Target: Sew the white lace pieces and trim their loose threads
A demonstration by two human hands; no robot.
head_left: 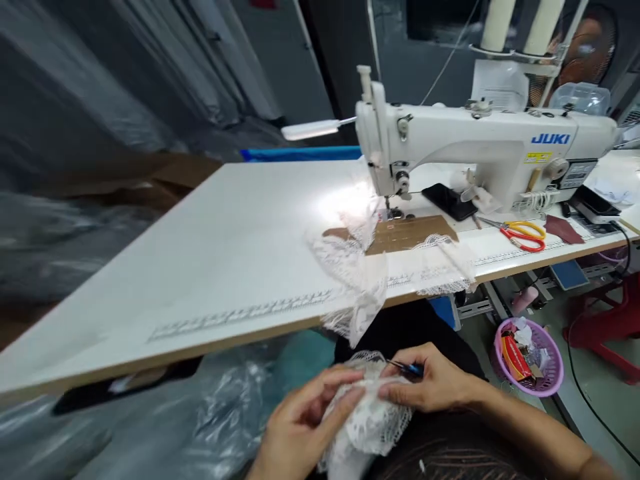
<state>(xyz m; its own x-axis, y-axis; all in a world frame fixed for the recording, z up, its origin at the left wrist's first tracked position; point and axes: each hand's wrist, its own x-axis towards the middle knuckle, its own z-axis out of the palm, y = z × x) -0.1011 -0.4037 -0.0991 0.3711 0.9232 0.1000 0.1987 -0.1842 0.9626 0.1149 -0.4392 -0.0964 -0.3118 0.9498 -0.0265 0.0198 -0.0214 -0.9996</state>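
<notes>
1. Well, the purple basket stands on the floor at the right, holding a red-and-yellow box and crumpled white scraps; other bits in it are too small to name.
2. Behind the far end of the sewing machine sits a clear plastic box, its contents unclear.
3. The white table carries the machine, with a brown sheet lying by the needle. Pale lace spreads over part of that sheet and drapes past the front edge.
4. Farther right on the tabletop are a black phone, scissors with red and yellow handles, and a dark red scrap.
5. Just in front of the table, over the person's lap, is a white lace piece. The left hand pinches it between thumb and fingers.
6. The right hand grips the same piece, with a small blue-handled tool also held in its fingers.
7. Around the room: two thread cones above the machine, a fan behind, a red stool beyond the basket, and blurred plastic sheeting under the table.
</notes>
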